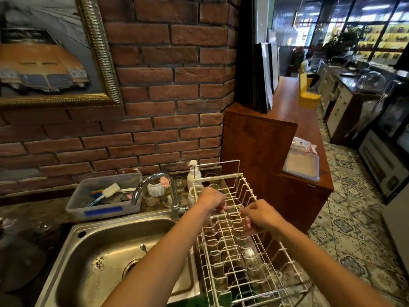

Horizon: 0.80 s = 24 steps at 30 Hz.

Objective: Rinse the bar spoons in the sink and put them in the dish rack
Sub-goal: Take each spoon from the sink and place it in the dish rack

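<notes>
Both hands, the left hand (211,199) and right hand (261,214), are curling over the dish rack (223,229), contents unclear, while one spoon (143,248) is lying unrinsed in the sink (93,238).

1 metal bar spoon (143,247) lying in steel sink (93,251), white wire dish rack (239,251) just right of it
</notes>
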Motion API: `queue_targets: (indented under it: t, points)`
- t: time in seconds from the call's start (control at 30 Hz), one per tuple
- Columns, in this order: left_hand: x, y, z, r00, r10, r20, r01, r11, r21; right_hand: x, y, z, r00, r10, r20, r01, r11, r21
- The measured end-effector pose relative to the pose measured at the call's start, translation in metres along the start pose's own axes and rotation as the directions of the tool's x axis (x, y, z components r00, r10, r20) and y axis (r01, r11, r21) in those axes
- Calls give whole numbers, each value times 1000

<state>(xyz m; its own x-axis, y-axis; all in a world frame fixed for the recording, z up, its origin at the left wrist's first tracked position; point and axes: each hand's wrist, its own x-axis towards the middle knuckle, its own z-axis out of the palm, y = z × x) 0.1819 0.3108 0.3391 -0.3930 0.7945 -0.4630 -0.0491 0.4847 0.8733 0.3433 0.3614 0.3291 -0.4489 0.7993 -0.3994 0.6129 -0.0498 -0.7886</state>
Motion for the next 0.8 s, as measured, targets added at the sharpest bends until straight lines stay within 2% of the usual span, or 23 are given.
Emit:
queue_targets:
  t: [0.1, 0.2, 0.3, 0.4, 0.6, 0.8]
  points:
    - [-23, 10, -35, 999, 33, 24, -29, 991, -128, -6, -24, -10, 995, -83, 49, 76, 988, 133]
    - [-37, 3, -76, 999, 43, 10, -39, 974, -225, -13, -53, 1, 981, -176, 78, 158, 968, 195]
    - [-46, -17, -116, 998, 55, -9, -56, 957, -283, -16, -79, 32, 963, -231, 140, 195, 953, 232]
    - [-51, -51, -156, 999, 10, -32, -20, 941, -337, -17, -98, 80, 946, -245, 210, 202, 957, 207]
    - [-46, -136, -217, 978, -169, -120, 111, 916, -385, -5, -100, 182, 946, -144, 289, 108, 985, 138]
    - [-4, -213, -240, 942, -316, -108, 239, 863, -445, 34, -60, 260, 951, 79, 298, -112, 989, 96]
